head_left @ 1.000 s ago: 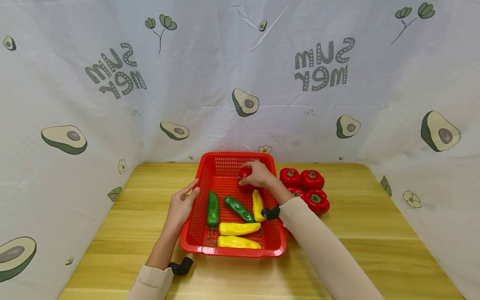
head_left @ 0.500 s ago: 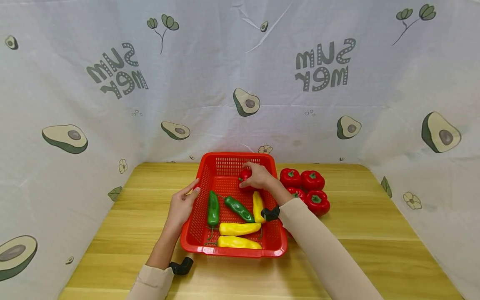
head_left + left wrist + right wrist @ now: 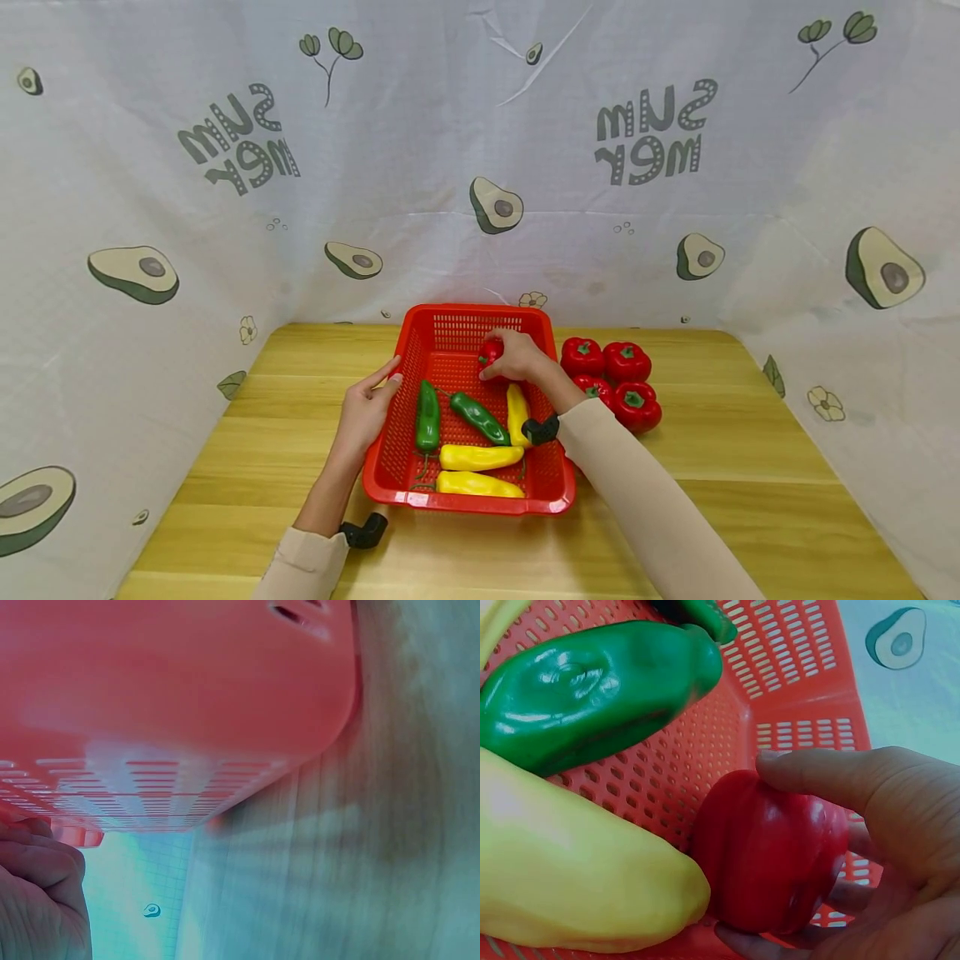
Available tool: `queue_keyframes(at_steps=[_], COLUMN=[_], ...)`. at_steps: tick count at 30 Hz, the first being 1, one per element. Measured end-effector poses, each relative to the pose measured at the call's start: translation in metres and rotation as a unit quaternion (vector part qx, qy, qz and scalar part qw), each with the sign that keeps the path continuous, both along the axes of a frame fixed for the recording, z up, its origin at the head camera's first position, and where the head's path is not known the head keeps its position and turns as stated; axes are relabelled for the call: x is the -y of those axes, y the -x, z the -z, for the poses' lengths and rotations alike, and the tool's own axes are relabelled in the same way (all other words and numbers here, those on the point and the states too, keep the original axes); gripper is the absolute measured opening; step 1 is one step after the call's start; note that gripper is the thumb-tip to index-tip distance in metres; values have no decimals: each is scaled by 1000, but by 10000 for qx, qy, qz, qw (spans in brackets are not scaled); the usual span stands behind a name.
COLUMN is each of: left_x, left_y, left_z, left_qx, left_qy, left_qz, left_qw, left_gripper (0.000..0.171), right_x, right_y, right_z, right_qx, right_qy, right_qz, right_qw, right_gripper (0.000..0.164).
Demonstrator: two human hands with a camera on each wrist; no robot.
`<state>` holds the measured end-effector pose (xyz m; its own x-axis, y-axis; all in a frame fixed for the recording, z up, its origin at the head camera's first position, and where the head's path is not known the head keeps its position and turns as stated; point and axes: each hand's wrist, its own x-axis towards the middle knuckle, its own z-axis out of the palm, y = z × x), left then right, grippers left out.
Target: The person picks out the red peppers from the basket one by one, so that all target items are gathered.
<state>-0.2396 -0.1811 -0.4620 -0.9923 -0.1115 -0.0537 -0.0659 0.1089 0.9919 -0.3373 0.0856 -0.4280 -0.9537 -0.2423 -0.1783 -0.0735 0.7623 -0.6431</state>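
A red plastic basket stands on the table, its walls perforated. My left hand grips its left rim, and the curled fingers show against the basket's outside in the left wrist view. Inside the basket, at the far right, my right hand holds a red bell pepper between thumb and fingers. The yellow pepper close beside it lies along the right wall. Two long green peppers lie near the basket's middle and left. Two more yellow peppers lie crosswise at the near end.
Several red bell peppers sit grouped on the wooden table, just right of the basket. A white cloth with avocado prints hangs behind and at both sides.
The right hand, holding the red bell pepper, has come very slightly toward the near side of the basket. My left hand keeps its grip on the rim.
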Motion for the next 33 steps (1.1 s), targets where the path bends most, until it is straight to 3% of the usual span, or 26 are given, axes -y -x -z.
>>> queue_keyframes(at_steps=[7,17,27,33], left_x=[0,3,19,20], left_y=[3,4,5,7], left_z=[1,1,-1,1], left_qx=[114,136,9,-258], left_qy=[-10,-100,299,728], left_qz=[79,303,1065,1167], left_qw=[9999,9994,9939,9902], left_gripper=[43,47,52,53], right_x=[-1,-2,-10,-23], right_y=[-2,-7,-15,-22], right_z=[-2,-23,-48,-58], right_qx=[-157,-364,-196,-114], right_qy=[171,243,341,533], right_qz=[-14,-91,-278,-285], right_qw=[9997,9990,9988,9981], right_gripper=[77,69,65,64])
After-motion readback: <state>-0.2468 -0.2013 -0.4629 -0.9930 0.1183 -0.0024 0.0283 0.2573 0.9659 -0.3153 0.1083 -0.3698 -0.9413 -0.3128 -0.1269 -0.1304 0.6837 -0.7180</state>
